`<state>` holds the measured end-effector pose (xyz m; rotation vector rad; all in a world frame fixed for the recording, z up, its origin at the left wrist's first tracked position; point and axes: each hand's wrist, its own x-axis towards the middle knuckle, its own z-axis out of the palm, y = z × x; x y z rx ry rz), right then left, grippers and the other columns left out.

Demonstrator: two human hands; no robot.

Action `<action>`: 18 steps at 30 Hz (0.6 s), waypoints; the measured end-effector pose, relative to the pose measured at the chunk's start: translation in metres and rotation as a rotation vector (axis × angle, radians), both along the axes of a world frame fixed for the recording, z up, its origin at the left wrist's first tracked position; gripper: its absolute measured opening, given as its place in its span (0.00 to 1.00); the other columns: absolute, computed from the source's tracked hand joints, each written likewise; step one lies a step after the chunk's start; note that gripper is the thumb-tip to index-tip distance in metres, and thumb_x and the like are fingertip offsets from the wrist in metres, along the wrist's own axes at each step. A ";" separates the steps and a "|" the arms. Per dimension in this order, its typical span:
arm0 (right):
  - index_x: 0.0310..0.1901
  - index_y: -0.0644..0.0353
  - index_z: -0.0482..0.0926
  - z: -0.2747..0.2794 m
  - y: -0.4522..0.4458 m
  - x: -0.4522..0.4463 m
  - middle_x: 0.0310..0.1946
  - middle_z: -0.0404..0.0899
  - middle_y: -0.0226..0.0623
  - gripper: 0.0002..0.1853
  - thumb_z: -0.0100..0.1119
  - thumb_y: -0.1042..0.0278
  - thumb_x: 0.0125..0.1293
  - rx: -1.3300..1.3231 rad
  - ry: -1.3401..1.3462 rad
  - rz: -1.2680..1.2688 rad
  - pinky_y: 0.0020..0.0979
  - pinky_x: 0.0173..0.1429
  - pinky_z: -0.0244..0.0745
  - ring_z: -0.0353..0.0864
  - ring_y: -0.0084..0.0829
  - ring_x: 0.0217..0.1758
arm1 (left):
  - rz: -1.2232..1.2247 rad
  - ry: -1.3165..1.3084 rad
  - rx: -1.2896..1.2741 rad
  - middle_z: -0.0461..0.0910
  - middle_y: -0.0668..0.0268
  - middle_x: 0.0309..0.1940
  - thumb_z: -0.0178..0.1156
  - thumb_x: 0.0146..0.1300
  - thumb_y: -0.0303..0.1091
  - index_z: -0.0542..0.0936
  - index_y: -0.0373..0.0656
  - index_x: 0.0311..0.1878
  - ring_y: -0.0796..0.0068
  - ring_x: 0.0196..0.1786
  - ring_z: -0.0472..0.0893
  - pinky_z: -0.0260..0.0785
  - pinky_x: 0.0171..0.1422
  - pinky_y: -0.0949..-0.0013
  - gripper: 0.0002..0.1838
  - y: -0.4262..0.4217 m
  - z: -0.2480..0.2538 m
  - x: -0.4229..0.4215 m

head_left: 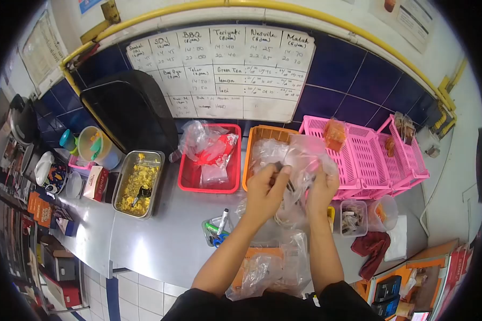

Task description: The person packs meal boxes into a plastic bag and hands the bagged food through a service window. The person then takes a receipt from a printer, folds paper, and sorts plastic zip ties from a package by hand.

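Both hands are raised over the steel counter, with a clear plastic bag (301,151) between them. My left hand (267,186) pinches the bag's left side, thumb and fingers pressed together. On the other side, my right hand (322,187) grips the bag near its edge. Behind them stands an orange basket (250,140) holding more clear plastic bags (266,152). Nearer my body, crumpled clear plastic (293,251) lies below my forearms. Whether the held bag contains anything cannot be made out.
A red basket (209,188) with packets stands left of the orange one. Farther left sits a metal tray of yellow food (136,184). Pink baskets (359,155) stand at right, with clear tubs (353,218) and a dark red cloth (370,251). Pens and scissors fill a small container (211,227).
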<state>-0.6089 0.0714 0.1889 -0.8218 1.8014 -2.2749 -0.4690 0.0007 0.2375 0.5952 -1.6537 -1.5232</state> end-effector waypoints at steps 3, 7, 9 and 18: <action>0.51 0.61 0.78 -0.011 0.010 -0.003 0.38 0.78 0.26 0.09 0.51 0.71 0.74 -0.029 0.010 -0.251 0.19 0.34 0.69 0.75 0.16 0.33 | 0.302 0.236 -0.001 0.75 0.71 0.24 0.58 0.74 0.38 0.76 0.40 0.40 0.88 0.24 0.68 0.62 0.26 0.76 0.11 0.016 0.008 0.020; 0.55 0.65 0.77 0.006 0.035 0.016 0.45 0.80 0.33 0.13 0.51 0.74 0.73 -0.284 -0.346 -0.269 0.27 0.53 0.73 0.78 0.23 0.47 | 0.699 0.445 0.290 0.71 0.75 0.20 0.55 0.76 0.41 0.73 0.45 0.34 0.88 0.23 0.67 0.61 0.26 0.78 0.13 0.011 0.017 0.045; 0.56 0.64 0.76 0.021 0.043 0.020 0.45 0.80 0.34 0.13 0.52 0.72 0.73 -0.354 -0.428 -0.242 0.28 0.52 0.74 0.78 0.24 0.46 | 0.677 0.546 0.358 0.69 0.75 0.20 0.55 0.76 0.43 0.74 0.45 0.35 0.88 0.22 0.66 0.59 0.26 0.79 0.14 0.004 0.020 0.058; 0.43 0.60 0.75 0.020 0.106 -0.042 0.38 0.77 0.29 0.07 0.52 0.80 0.66 -0.399 -0.173 -0.219 0.24 0.44 0.73 0.75 0.20 0.39 | 0.697 0.593 0.314 0.72 0.72 0.22 0.57 0.75 0.43 0.74 0.44 0.36 0.86 0.22 0.68 0.61 0.26 0.80 0.14 -0.003 0.017 0.098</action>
